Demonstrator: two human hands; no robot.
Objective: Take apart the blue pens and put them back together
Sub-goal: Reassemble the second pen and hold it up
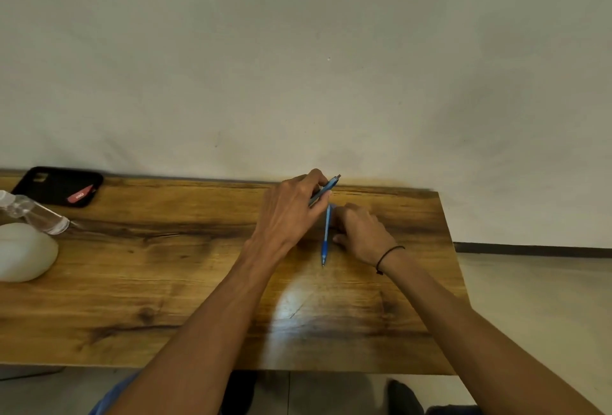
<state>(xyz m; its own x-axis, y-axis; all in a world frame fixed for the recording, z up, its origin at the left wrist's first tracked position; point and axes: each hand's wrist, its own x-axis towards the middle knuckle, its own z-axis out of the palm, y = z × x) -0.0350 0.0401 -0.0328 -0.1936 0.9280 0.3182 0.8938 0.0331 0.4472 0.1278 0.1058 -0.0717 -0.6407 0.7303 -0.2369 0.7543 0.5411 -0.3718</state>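
Left hand [291,212] pinches one pen [326,189] above the bench [165,282], its clicker pointing to 2 o'clock. Right hand [361,232] curls on the flat pen [326,236], whose tip is at 6. Both look light, stiff and slick, so I'd grab the rubber grip.

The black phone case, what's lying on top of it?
A small red thing lies on the phone case, near its front right corner. It is too blurred to tell what it is, and nothing shows what is under the case.

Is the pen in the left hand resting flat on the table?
No, the left hand grips a blue pen tilted up off the table, its end pointing toward the wall.
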